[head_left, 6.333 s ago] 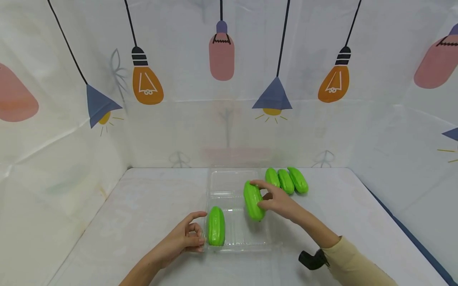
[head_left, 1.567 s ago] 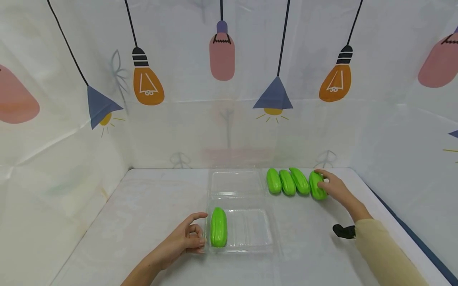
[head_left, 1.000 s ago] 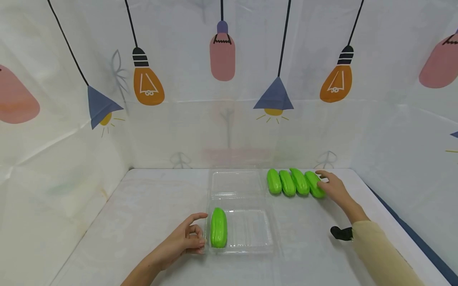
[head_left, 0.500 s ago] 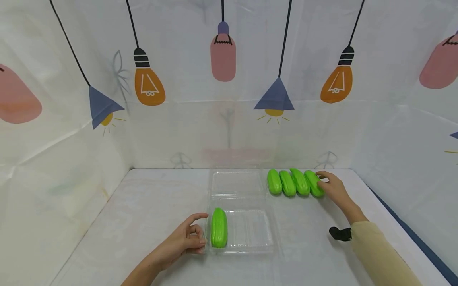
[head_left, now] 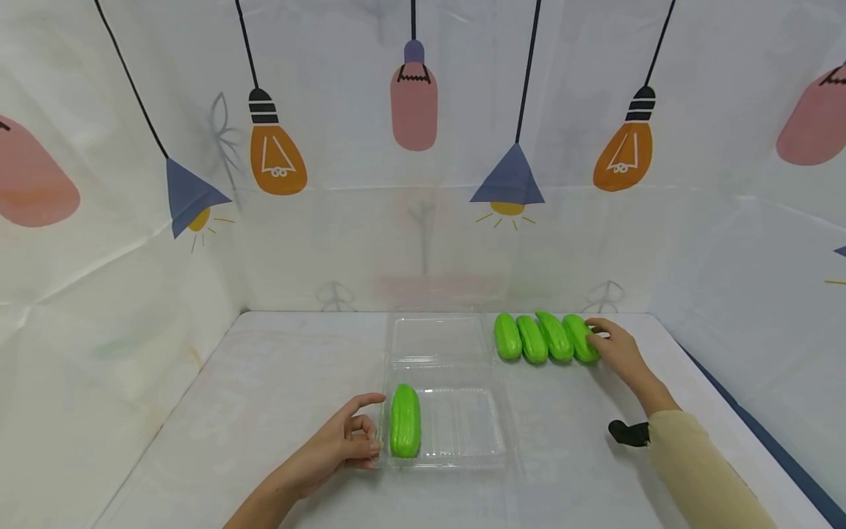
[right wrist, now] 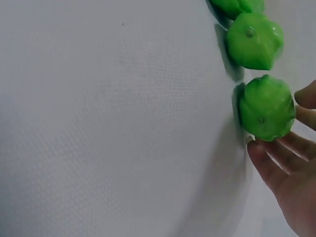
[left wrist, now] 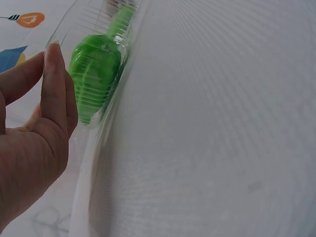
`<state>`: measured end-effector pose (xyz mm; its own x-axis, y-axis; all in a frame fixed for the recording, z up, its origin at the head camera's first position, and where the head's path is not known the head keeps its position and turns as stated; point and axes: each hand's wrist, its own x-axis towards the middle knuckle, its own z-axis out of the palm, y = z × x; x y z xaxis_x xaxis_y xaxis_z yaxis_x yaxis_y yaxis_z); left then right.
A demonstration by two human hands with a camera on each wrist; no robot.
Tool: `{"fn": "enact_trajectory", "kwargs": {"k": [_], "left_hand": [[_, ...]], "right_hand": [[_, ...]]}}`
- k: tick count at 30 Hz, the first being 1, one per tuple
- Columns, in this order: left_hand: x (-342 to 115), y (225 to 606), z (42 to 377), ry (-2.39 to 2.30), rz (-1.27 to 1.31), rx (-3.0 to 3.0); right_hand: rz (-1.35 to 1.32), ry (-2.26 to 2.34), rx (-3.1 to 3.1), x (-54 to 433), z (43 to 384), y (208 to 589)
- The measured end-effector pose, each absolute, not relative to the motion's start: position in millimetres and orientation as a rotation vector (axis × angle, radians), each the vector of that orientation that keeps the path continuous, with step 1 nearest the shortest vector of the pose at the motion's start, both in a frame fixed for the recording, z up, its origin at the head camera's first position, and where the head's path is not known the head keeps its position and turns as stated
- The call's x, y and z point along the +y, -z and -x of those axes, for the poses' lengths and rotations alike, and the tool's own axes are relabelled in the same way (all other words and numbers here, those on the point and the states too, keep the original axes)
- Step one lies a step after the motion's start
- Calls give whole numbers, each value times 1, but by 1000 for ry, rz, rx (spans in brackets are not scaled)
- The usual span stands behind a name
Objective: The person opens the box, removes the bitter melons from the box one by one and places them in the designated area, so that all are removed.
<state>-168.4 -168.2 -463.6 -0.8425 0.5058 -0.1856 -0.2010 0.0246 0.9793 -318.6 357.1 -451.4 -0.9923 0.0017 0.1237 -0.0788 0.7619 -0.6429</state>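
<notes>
At the left edge of a clear plastic clamshell container (head_left: 461,461), my left hand (head_left: 333,448) pinches the rim between thumb and finger. One bright green, ridged toy cucumber (head_left: 405,421) lies lengthwise along that side inside it. In the left wrist view this cucumber (left wrist: 94,74) shows through the clear wall. Beyond the container's right side, my right hand (head_left: 621,353) rests its fingers against the right flank of the end cucumber (head_left: 579,338). The right wrist view shows that cucumber (right wrist: 266,108) end-on, fingers lying fairly straight beside it, thumb near its top.
Three more green cucumbers (head_left: 532,339) lie side by side left of the right hand, at the table's back edge. The container's lid (head_left: 438,339) lies flat behind its base. A white cloth wall (head_left: 297,242) rises behind the table (head_left: 297,353).
My right hand has carried a cucumber from over the container to the right end of the row, then slid it slightly left against the others. My left hand has stayed at the container.
</notes>
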Motion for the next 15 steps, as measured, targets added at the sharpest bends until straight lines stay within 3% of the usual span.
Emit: {"fn": "enact_trajectory", "kwargs": {"k": [15], "left_hand": [[-168,462,167,-1861,-311,1830]], "right_hand": [[-24,-1019,-2826,361,310,449]]}}
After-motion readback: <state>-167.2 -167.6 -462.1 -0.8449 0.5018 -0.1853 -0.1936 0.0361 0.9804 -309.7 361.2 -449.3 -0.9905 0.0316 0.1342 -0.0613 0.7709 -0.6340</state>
